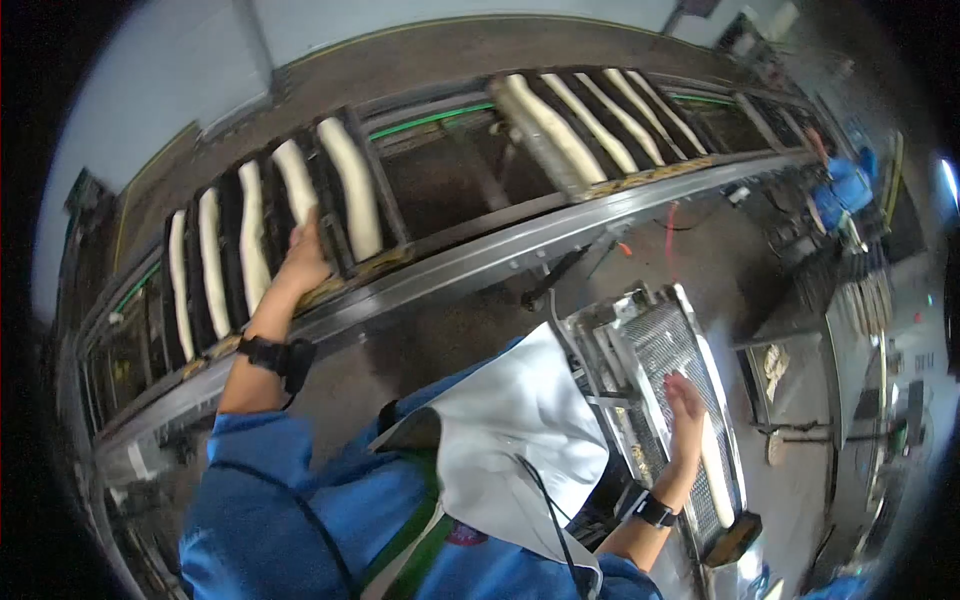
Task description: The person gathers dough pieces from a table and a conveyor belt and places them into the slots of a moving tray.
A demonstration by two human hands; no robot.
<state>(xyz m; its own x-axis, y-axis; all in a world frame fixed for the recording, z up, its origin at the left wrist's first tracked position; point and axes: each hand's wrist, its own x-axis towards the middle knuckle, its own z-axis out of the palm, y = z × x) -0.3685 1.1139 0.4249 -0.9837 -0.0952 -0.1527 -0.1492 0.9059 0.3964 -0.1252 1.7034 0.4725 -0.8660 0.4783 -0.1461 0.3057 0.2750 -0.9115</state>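
My left hand (303, 262) lies at the lower end of a long white dough strip (293, 180) in the dark baking tray (335, 225) on the left, fingers stretched out; it seems to touch the strip. More strips lie in this tray's channels, with a wide dough strip (352, 190) just right of the hand. My right hand (686, 415) hovers over the metal mesh conveyor (665, 345), fingers extended and holding nothing visible. Beside it, another dough strip (714, 475) rests lengthwise on the mesh, partly covered by the hand.
A long conveyor with a metal rail (450, 270) runs across in front of me. Farther right it carries a second tray (560, 165) with several dough strips. A person in blue (845, 190) stands at the far right. A dark-ended block (733, 540) sits at the mesh conveyor's near end.
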